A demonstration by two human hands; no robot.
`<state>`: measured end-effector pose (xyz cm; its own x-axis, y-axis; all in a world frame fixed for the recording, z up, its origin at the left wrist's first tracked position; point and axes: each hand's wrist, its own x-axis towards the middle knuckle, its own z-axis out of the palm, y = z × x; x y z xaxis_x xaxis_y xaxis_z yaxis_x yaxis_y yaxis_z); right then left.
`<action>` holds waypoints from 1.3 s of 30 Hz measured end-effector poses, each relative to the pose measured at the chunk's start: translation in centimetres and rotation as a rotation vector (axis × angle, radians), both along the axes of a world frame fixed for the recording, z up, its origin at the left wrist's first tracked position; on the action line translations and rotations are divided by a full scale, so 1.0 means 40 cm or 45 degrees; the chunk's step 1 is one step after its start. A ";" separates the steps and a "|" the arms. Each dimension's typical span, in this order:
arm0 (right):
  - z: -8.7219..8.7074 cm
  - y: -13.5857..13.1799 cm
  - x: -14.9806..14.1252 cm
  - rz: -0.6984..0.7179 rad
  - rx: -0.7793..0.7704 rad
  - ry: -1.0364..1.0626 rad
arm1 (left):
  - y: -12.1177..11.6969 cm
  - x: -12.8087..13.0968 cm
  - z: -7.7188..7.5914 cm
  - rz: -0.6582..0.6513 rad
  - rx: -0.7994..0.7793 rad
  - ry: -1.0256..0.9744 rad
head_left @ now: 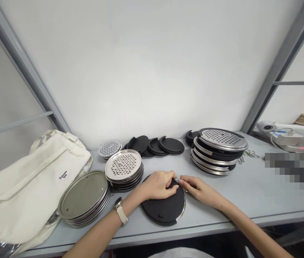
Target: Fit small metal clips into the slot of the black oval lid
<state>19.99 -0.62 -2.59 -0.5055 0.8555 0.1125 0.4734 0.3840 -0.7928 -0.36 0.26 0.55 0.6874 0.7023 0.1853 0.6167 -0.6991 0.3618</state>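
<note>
A round black disc (163,209) lies flat on the table in front of me, with a thin metal ring (183,208) along its right edge. My left hand (157,185), with a white-strapped watch (121,211) on its wrist, grips the disc's top edge. My right hand (197,190) comes in from the right, its fingertips pinching a small metal end of the ring (177,180) beside my left fingers. The hands nearly touch, and they hide the disc's upper part.
On the grey table (216,211) stand a stack of perforated steel plates (123,166), a larger stack of steel and black discs (220,150), and stacked metal lids (83,195). Loose black discs (172,145) lie behind. A cream cloth bag (33,182) lies at the left.
</note>
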 end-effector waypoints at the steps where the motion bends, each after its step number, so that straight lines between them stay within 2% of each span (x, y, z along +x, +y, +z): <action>1: 0.000 0.002 0.002 0.002 -0.028 0.015 | 0.001 0.000 0.000 0.000 -0.007 -0.006; 5: 0.000 0.008 0.009 -0.008 -0.092 0.051 | 0.004 -0.002 -0.001 0.008 -0.013 -0.031; 18: -0.003 0.008 0.003 -0.033 0.061 -0.003 | -0.001 -0.001 0.002 -0.038 0.087 -0.027; 27: -0.005 -0.004 -0.009 -0.024 0.180 -0.098 | -0.009 0.001 -0.006 -0.150 0.166 0.024; 39: 0.009 -0.005 -0.002 0.051 0.186 -0.137 | -0.009 0.004 0.001 -0.002 0.134 -0.054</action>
